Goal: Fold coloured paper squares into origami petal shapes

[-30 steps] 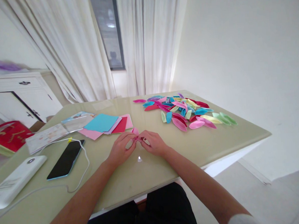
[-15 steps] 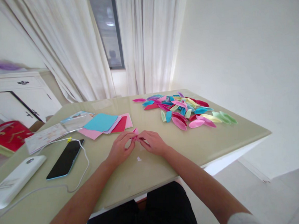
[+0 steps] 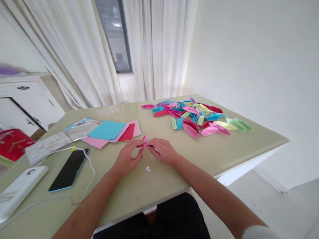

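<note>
A small folded piece of pink paper (image 3: 144,141) is pinched between my two hands above the table's middle. My left hand (image 3: 128,157) grips its left side, thumb and fingers closed on it. From the other side my right hand (image 3: 163,151) holds it with thumb and fingertips. One pink point sticks up over the fingers; the rest of the paper is partly hidden by them. Beyond my left hand lie loose square sheets of paper, a blue sheet (image 3: 108,130) on top and a red sheet (image 3: 128,132) beside it.
Many folded paper pieces (image 3: 191,128) in several colours lie heaped at the back right of the table (image 3: 205,156). On the left are a phone (image 3: 69,171), a white power bank (image 3: 19,193), a white cable (image 3: 91,174) and a clear plastic packet (image 3: 77,132).
Both hands stay together at the same spot, fingers shifting slightly on the pink paper. Its upright point shows a little more. The view has moved very slightly.
</note>
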Demonstrator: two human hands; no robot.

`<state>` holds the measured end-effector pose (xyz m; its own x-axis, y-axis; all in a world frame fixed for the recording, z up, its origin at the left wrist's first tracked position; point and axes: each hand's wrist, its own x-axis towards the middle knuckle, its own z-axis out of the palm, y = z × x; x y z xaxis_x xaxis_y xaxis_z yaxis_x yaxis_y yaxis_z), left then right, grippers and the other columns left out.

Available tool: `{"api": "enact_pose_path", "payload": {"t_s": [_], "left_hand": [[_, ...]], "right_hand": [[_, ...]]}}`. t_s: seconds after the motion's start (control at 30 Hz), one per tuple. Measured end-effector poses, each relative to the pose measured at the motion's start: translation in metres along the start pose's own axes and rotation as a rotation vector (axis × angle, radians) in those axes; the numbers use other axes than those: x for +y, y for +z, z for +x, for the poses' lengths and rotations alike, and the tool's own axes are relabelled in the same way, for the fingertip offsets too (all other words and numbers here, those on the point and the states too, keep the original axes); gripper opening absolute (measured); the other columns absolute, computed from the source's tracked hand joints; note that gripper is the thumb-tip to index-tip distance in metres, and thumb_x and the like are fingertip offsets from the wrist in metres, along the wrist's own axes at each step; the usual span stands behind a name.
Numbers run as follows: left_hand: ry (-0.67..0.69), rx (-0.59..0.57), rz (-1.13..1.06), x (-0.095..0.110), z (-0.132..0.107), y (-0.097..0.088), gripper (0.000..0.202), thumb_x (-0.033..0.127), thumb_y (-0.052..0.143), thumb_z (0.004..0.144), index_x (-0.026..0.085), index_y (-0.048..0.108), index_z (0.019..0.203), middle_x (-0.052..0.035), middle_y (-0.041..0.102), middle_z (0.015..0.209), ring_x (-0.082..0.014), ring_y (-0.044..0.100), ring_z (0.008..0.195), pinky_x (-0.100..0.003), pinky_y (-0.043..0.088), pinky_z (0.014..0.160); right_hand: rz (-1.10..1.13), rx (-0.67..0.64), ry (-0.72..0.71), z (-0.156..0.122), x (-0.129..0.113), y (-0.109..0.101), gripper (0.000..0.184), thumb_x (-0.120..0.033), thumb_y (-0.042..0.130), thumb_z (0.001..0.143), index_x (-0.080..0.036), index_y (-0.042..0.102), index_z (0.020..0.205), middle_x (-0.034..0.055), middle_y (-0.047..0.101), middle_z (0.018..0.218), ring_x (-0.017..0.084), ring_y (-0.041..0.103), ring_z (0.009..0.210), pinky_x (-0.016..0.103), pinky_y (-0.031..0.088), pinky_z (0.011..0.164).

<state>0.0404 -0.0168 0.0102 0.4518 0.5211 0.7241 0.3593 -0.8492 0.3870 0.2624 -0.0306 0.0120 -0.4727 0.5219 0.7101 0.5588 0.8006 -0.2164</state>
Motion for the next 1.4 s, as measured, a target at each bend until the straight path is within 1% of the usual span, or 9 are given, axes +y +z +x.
{"api": "enact_pose_path", "payload": {"t_s": [0.27, 0.37, 0.47, 0.6, 0.8, 1.0, 1.1, 1.23, 1.4], "left_hand": [[0.020, 0.039, 0.012, -0.003, -0.001, 0.005, 0.019, 0.020, 0.065, 0.099, 0.022, 0.067, 0.118, -0.0086, 0.073, 0.110, -0.0216, 0.071, 0.105, -0.038, 0.061, 0.095], [0.023, 0.042, 0.013, -0.005, -0.002, 0.006, 0.017, 0.023, 0.065, 0.100, 0.022, 0.068, 0.117, -0.0087, 0.073, 0.109, -0.0218, 0.072, 0.104, -0.038, 0.062, 0.094], [0.026, 0.049, 0.010, -0.005, -0.003, 0.006, 0.016, 0.021, 0.062, 0.102, 0.021, 0.068, 0.117, -0.0087, 0.073, 0.108, -0.0206, 0.072, 0.102, -0.036, 0.063, 0.091], [0.040, 0.068, 0.005, -0.003, -0.003, 0.007, 0.016, 0.020, 0.061, 0.102, 0.021, 0.069, 0.116, -0.0083, 0.074, 0.107, -0.0192, 0.073, 0.099, -0.034, 0.063, 0.090], [0.047, 0.068, 0.007, 0.001, -0.002, 0.010, 0.019, 0.021, 0.061, 0.102, 0.021, 0.068, 0.120, -0.0080, 0.076, 0.106, -0.0185, 0.076, 0.094, -0.032, 0.065, 0.086], [0.050, 0.087, 0.029, -0.003, -0.003, 0.010, 0.022, 0.022, 0.060, 0.102, 0.022, 0.069, 0.122, -0.0079, 0.079, 0.108, -0.0195, 0.078, 0.096, -0.035, 0.065, 0.090], [0.051, 0.098, 0.043, -0.003, -0.004, 0.010, 0.022, 0.021, 0.060, 0.102, 0.023, 0.069, 0.122, -0.0080, 0.079, 0.109, -0.0203, 0.077, 0.099, -0.035, 0.064, 0.093], [0.047, 0.084, 0.049, -0.001, -0.004, 0.011, 0.021, 0.018, 0.059, 0.102, 0.022, 0.069, 0.120, -0.0078, 0.078, 0.108, -0.0196, 0.076, 0.099, -0.033, 0.064, 0.091], [0.048, 0.071, 0.051, -0.002, -0.003, 0.011, 0.019, 0.021, 0.059, 0.102, 0.022, 0.072, 0.116, -0.0081, 0.079, 0.108, -0.0208, 0.076, 0.101, -0.035, 0.064, 0.092]], "right_hand": [[-0.060, 0.022, -0.040, 0.002, -0.002, -0.002, 0.014, -0.030, 0.057, 0.106, -0.021, 0.069, 0.105, 0.0068, 0.077, 0.093, 0.018, 0.070, 0.080, 0.030, 0.052, 0.076], [-0.068, 0.056, -0.031, 0.001, -0.002, -0.001, 0.016, -0.034, 0.062, 0.105, -0.020, 0.071, 0.104, 0.0046, 0.076, 0.085, 0.017, 0.069, 0.071, 0.029, 0.050, 0.071], [-0.041, 0.051, -0.031, 0.000, -0.001, 0.000, 0.022, -0.041, 0.067, 0.102, -0.020, 0.071, 0.108, 0.0034, 0.075, 0.083, 0.016, 0.068, 0.069, 0.029, 0.050, 0.070], [-0.079, 0.042, -0.023, 0.000, -0.001, 0.001, 0.015, -0.033, 0.061, 0.104, -0.021, 0.070, 0.105, 0.0032, 0.075, 0.083, 0.015, 0.067, 0.069, 0.029, 0.048, 0.069], [-0.110, 0.041, -0.021, 0.000, -0.003, 0.002, 0.008, -0.025, 0.061, 0.099, -0.021, 0.068, 0.096, 0.0015, 0.072, 0.079, 0.015, 0.063, 0.065, 0.030, 0.045, 0.067], [-0.158, 0.060, 0.009, -0.001, -0.003, 0.003, 0.013, -0.032, 0.062, 0.102, -0.021, 0.069, 0.106, 0.0015, 0.070, 0.076, 0.016, 0.062, 0.065, 0.030, 0.043, 0.066], [-0.180, 0.051, 0.006, -0.002, -0.001, 0.005, 0.012, -0.028, 0.059, 0.103, -0.021, 0.069, 0.101, 0.0019, 0.069, 0.076, 0.015, 0.061, 0.065, 0.030, 0.042, 0.065], [-0.192, 0.033, -0.027, -0.003, 0.000, 0.006, 0.012, -0.026, 0.058, 0.101, -0.021, 0.068, 0.095, 0.0023, 0.068, 0.075, 0.016, 0.059, 0.064, 0.031, 0.041, 0.064], [-0.191, 0.044, -0.010, -0.003, -0.001, 0.005, 0.012, -0.029, 0.059, 0.101, -0.021, 0.068, 0.099, 0.0022, 0.067, 0.075, 0.016, 0.059, 0.064, 0.032, 0.042, 0.064]]}}
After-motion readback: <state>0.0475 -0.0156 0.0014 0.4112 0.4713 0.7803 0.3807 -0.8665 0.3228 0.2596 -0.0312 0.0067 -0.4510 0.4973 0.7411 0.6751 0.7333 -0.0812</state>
